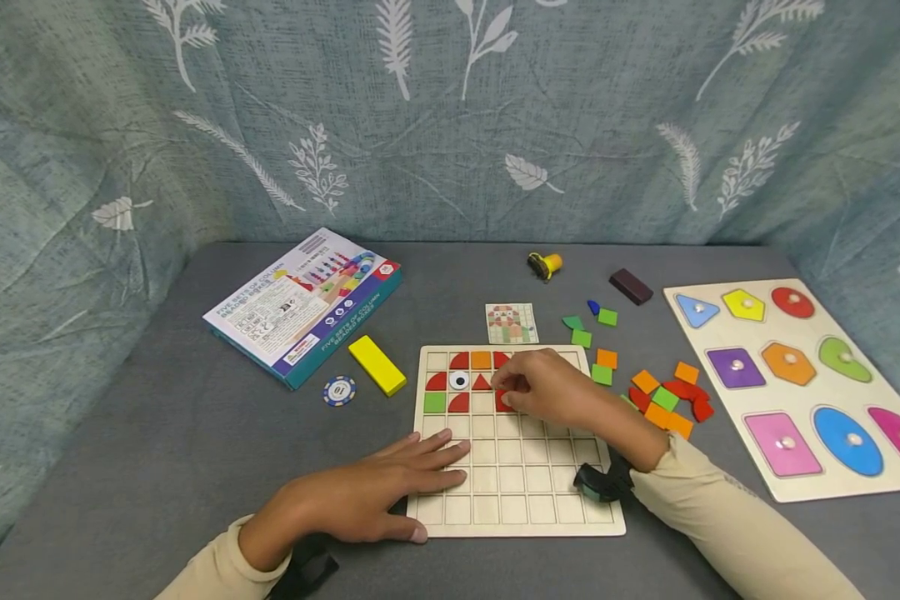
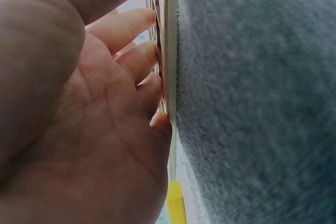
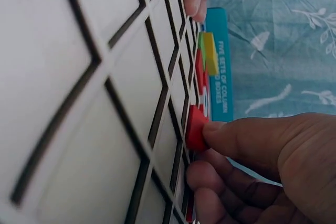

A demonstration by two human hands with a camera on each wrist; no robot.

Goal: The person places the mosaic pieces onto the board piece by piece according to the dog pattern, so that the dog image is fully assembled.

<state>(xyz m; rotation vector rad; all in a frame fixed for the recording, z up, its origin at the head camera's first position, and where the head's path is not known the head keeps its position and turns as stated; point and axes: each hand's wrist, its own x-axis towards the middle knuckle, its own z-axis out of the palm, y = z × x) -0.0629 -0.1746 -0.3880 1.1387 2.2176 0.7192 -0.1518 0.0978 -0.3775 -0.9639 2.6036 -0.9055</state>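
Observation:
A wooden grid board (image 1: 540,527) lies on the grey cloth, several coloured tiles set in its upper left squares. Among them are a round eye tile (image 1: 459,380), an orange square (image 1: 481,360) and a green square (image 1: 435,402). My right hand (image 1: 551,387) is over the board's upper middle, pinching a red tile (image 3: 196,128) with thumb and fingers at the grid. The hand partly covers that tile in the head view. Fingers spread, my left hand (image 1: 375,483) rests on the board's lower left edge; its palm (image 2: 105,124) shows beside that edge in the left wrist view.
Loose green, orange and red tiles (image 1: 666,398) lie right of the board. A pattern card (image 1: 510,323) sits behind it. Further right is a shape puzzle (image 1: 776,400); at left are a box (image 1: 307,300), a yellow block (image 1: 377,365) and a chip (image 1: 339,391).

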